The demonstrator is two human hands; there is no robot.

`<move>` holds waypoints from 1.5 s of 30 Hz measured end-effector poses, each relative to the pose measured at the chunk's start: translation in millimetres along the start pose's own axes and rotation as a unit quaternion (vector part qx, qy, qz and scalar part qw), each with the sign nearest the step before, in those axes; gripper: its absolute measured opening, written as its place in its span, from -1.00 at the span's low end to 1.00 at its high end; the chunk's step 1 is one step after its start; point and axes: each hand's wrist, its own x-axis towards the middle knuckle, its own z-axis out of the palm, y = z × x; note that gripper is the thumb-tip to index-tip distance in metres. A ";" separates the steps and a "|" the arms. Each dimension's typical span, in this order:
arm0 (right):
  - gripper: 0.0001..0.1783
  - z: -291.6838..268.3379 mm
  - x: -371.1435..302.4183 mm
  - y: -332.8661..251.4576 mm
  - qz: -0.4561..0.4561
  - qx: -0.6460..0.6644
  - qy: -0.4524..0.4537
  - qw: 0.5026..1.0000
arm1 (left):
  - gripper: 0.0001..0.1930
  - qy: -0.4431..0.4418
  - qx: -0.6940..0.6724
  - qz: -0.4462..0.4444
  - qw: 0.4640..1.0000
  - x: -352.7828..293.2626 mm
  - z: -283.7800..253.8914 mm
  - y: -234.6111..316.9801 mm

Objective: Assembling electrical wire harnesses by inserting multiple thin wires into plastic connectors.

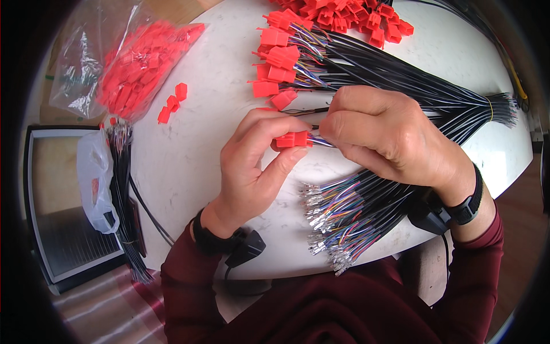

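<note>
A red plastic connector housing [293, 140] is pinched between the thumb and fingers of my left hand [252, 157]. Thin coloured wires [322, 141] run from its right side to my right hand [384, 129], whose fingers are pressed together on them. Just beyond my hands lies a bundle of black cables [389, 66] with red housings [275, 57] on their left ends. Nearer to me, below my right hand, more black cables [372, 203] fan out, ending in coloured wires with bare metal terminals [321, 215]. My fingers hide the wire tips at the housing.
A heap of loose red housings [349, 14] lies at the far side of the white table [183, 166]. A clear bag of red housings [134, 71] is at the far left, near a few loose ones [172, 104]. Another cable bundle [121, 183] and a white plastic bag [94, 178] lie at left.
</note>
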 end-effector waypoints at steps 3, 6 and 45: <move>-0.84 1.5 0.3 0.5 0.036 0.081 0.028 0.996 | -0.74 -0.004 0.021 0.015 1.000 1.0 -1.0 0.5; -0.85 -1.6 2.9 1.0 0.069 0.146 0.019 0.987 | -0.75 -0.003 0.040 0.035 0.999 2.6 -2.1 1.6; -0.89 5.8 2.1 1.4 0.070 0.081 0.049 0.993 | -0.76 -0.015 -0.107 -0.057 0.993 -3.0 -4.1 -4.4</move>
